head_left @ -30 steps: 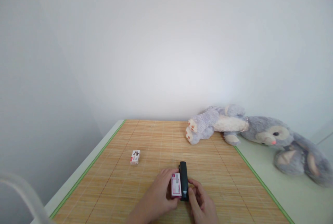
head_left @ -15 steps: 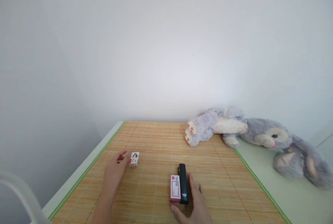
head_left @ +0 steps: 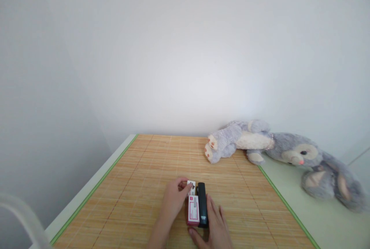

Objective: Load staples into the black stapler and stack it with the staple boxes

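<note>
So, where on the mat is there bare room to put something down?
Bare mat lies from the left green edge to the left hand, and from the right hand to the right green edge. It is crowded between the hands: stapler, larger box, smaller box.

Print shows on the pink-and-white box (head_left: 193, 211) and the black stapler (head_left: 202, 205); none is legible.

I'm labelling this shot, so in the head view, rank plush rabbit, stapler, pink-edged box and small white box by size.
1. Plush rabbit
2. Stapler and pink-edged box: too close to rank
3. Small white box, partly covered
</note>
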`<state>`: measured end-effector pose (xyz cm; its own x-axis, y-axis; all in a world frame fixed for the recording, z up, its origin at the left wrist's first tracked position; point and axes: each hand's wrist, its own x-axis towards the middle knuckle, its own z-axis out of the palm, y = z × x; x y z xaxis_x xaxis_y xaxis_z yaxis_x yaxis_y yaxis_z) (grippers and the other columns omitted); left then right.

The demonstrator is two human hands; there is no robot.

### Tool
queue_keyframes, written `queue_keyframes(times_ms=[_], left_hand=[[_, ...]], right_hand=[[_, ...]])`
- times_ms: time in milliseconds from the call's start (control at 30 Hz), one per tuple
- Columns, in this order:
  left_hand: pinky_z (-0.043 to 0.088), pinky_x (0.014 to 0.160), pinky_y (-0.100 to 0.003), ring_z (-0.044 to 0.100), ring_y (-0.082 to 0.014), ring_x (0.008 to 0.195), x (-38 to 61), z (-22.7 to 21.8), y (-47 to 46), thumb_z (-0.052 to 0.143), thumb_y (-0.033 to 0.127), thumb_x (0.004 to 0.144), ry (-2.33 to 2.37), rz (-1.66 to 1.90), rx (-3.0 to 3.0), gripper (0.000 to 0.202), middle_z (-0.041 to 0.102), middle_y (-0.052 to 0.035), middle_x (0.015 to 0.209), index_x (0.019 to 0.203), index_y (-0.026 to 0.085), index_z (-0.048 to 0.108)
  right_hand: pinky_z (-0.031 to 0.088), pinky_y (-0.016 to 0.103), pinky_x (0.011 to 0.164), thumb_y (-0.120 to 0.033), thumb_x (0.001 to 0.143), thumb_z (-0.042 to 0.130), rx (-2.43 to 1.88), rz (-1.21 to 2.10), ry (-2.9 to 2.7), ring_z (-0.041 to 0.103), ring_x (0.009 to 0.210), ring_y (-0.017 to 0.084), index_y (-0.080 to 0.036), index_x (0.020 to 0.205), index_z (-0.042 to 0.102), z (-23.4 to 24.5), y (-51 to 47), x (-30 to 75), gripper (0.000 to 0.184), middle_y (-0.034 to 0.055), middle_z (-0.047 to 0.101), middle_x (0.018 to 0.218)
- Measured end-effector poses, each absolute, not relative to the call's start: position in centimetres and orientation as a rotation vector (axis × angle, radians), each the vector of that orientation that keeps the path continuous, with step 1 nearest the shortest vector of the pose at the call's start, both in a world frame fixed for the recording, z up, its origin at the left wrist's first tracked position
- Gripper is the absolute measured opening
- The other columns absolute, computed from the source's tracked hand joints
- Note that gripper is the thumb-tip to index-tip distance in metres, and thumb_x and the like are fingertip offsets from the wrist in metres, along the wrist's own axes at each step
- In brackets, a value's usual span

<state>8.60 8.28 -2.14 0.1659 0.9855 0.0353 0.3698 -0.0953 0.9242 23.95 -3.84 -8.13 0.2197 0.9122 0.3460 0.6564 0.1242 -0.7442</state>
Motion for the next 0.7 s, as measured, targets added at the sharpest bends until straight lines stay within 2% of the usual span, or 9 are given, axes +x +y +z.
queue_keyframes(times_ms=[200, 267, 333, 467, 567, 700], left_hand=[[0.055, 0.078, -0.034, 0.072, -0.0232, 0.081, 9.4, -1.5, 7.1, 0.064, 0.048, 0.083, 1.363, 0.953, 1.579, 0.038, 0.078, -0.007, 0.088, 0.101, 0.017, 0.076], [0.055, 0.086, -0.037, 0.072, -0.0247, 0.089, 9.3, -1.2, 6.4, 0.06, 0.052, 0.086, 1.405, 0.987, 1.56, 0.043, 0.078, -0.0093, 0.096, 0.105, 0.016, 0.075], [0.053, 0.098, -0.04, 0.07, -0.0264, 0.104, 9.3, -1.1, 5.2, 0.051, 0.055, 0.092, 1.465, 1.038, 1.532, 0.052, 0.075, -0.0129, 0.115, 0.118, 0.015, 0.07], [0.042, 0.116, -0.036, 0.052, -0.0254, 0.139, 9.9, -2.8, 2.0, 0.042, 0.055, 0.096, 1.447, 1.07, 1.378, 0.068, 0.052, -0.0142, 0.154, 0.149, 0.014, 0.046], [0.034, 0.123, -0.031, 0.038, -0.0223, 0.151, 10.9, -4.7, 0.1, 0.041, 0.05, 0.094, 1.382, 0.99, 1.255, 0.073, 0.039, -0.0111, 0.163, 0.155, 0.012, 0.036], [0.025, 0.126, -0.028, 0.027, -0.0202, 0.155, 12.9, -5.6, -1.0, 0.039, 0.042, 0.094, 1.484, 0.903, 1.382, 0.073, 0.031, -0.008, 0.168, 0.16, 0.013, 0.026]], right_hand=[[0.029, 0.063, 0.122, -0.033, 0.075, 0.074, -1.756, 0.235, -1.72, 0.043, 0.146, 0.041, -0.021, 0.155, 0.044, -8.8, -3.5, 24.4, 0.086, 0.0131, 0.051, 0.155], [0.03, 0.061, 0.123, -0.035, 0.074, 0.074, -1.807, 0.213, -1.763, 0.041, 0.147, 0.04, -0.019, 0.156, 0.042, -9.0, -3.5, 24.6, 0.089, 0.0136, 0.049, 0.157], [0.031, 0.06, 0.123, -0.037, 0.074, 0.074, -1.835, 0.208, -1.785, 0.038, 0.148, 0.04, -0.018, 0.158, 0.038, -9.1, -3.4, 24.9, 0.094, 0.014, 0.045, 0.159], [0.031, 0.061, 0.122, -0.04, 0.08, 0.069, -1.817, 0.291, -1.842, 0.036, 0.15, 0.038, -0.017, 0.16, 0.035, -9.0, -3.4, 25.1, 0.09, 0.0142, 0.04, 0.161], [0.028, 0.062, 0.123, -0.034, 0.079, 0.067, -1.813, 0.342, -1.839, 0.037, 0.15, 0.036, -0.02, 0.159, 0.037, -8.9, -3.3, 25.1, 0.087, 0.0123, 0.042, 0.16], [0.029, 0.058, 0.124, -0.026, 0.074, 0.064, -1.753, 0.456, -1.835, 0.037, 0.15, 0.035, -0.013, 0.157, 0.04, -8.3, -3.4, 25.9, 0.087, 0.0153, 0.041, 0.16]])
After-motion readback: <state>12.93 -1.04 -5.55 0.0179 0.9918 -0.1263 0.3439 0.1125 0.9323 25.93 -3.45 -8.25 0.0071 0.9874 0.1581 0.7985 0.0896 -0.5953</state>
